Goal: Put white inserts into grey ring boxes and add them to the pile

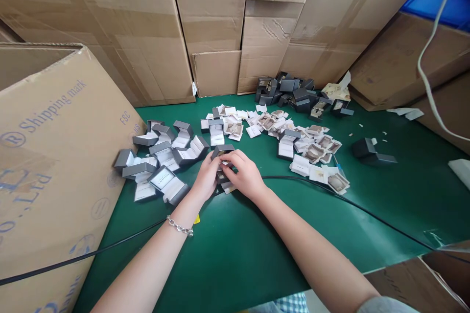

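Head view: both my hands — left hand (207, 178), right hand (245, 173) — grip one small grey box (222, 150) at mid counter (235, 249). Opened boxes (161, 156) lie piled left; loose cards (312, 149) and dark boxes (290, 92) wait — roughly half done, I'd judge.

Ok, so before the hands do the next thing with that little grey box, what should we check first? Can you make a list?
1. Both hands on the box: the left hand and right hand grip the small grey box together. Ok.
2. Lid open: it looks raised at the back. Ok.
3. Insert seated inside: the fingers hide it. Cannot tell.
4. Room on the green table in front: bare there. Ok.
5. Black cable out of the way: it runs right under the wrists. Not ok.
6. Pile of open grey boxes close by: just to the left of the hands. Ok.
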{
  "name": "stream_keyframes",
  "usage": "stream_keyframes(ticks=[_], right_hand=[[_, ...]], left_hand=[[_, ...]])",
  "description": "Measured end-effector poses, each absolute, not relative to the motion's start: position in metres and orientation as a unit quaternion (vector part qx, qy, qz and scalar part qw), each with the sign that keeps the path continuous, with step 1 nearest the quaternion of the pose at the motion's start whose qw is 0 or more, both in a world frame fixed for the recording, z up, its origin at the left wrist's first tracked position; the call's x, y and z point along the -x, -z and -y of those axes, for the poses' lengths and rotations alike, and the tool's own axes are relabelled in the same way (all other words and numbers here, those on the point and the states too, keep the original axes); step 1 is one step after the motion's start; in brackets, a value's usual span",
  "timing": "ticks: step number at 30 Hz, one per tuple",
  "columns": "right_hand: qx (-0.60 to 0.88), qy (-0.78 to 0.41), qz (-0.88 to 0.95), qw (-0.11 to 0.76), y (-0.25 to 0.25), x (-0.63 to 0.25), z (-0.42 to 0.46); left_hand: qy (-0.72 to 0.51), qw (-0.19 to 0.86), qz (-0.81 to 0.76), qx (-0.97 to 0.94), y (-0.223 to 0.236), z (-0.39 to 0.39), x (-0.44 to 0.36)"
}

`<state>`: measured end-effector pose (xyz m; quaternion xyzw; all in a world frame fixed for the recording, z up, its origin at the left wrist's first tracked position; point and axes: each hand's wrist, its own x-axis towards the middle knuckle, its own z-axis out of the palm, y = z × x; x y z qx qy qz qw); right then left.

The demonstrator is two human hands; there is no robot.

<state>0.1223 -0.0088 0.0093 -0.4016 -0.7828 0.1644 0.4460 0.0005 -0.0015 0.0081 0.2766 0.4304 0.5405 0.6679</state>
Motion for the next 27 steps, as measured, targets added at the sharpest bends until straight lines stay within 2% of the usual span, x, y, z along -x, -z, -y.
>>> stream_keyframes(ticks=[14,23,27], right_hand=[[0.384,-0.148,0.788,0.459,-0.0048,-0.1242,0.0073],[0.46,-0.171,0.797,0.351,-0.0085,-0.1238,0.0072],[0.465,-0.163,0.804,0.333,-0.0087,-0.1231,0.0066]], left_hand=[[-0.536,0.657,-0.438,-0.297,-0.0091,0.0018,-0.0001],[-0.535,0.644,-0.444,-0.32,-0.0079,0.0016,0.0003],[-0.535,0.643,-0.44,-0.326,-0.0088,0.0027,0.0002]])
